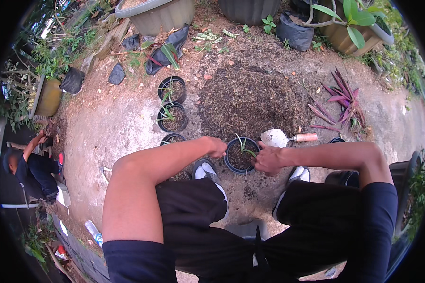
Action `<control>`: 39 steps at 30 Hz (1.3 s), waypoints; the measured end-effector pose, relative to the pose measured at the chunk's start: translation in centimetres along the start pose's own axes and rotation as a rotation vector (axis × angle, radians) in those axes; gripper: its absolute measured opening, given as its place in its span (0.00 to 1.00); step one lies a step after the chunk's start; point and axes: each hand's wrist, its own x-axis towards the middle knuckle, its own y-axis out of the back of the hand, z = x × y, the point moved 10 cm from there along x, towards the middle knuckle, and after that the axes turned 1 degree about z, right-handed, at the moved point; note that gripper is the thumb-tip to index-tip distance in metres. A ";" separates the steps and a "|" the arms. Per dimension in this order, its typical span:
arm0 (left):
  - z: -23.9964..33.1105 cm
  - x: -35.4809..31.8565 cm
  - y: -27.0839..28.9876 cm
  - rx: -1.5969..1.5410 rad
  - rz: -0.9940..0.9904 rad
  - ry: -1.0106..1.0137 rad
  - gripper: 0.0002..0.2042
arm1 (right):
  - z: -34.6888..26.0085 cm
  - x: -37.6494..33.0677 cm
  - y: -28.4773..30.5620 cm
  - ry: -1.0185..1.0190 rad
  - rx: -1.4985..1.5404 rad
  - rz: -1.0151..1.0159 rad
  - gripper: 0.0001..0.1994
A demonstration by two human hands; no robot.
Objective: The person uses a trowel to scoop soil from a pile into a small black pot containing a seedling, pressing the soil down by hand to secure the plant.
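Between my feet stands a round black plant pot (227,162) filled with dark soil. A small green plant (242,145) with narrow leaves grows in it. My left hand (216,147) is closed at the left side of the pot's rim. On the opposite side, my right hand (269,159) has its fingers curled over the rim; the fingertips are partly hidden. A trowel (275,138) with a pale blade and wooden handle lies just beyond my right hand.
A dark soil heap (250,101) spreads ahead. Potted seedlings (172,118) stand in a column at left. Uprooted purple plants (347,99) lie at right. Large planters (158,19) line the back. Another person (35,165) crouches at far left, near a plastic bottle (94,233).
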 end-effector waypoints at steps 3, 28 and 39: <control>-0.2 0.2 0.0 0.006 0.011 0.004 0.21 | 0.0 0.0 0.8 0.012 -0.006 -0.016 0.17; -0.2 0.5 0.2 0.037 0.027 0.004 0.21 | -1.6 2.2 -0.4 -0.002 0.017 0.130 0.41; 0.0 0.2 0.7 0.067 -0.025 0.028 0.22 | -2.1 3.5 -1.3 0.003 -0.051 -0.094 0.45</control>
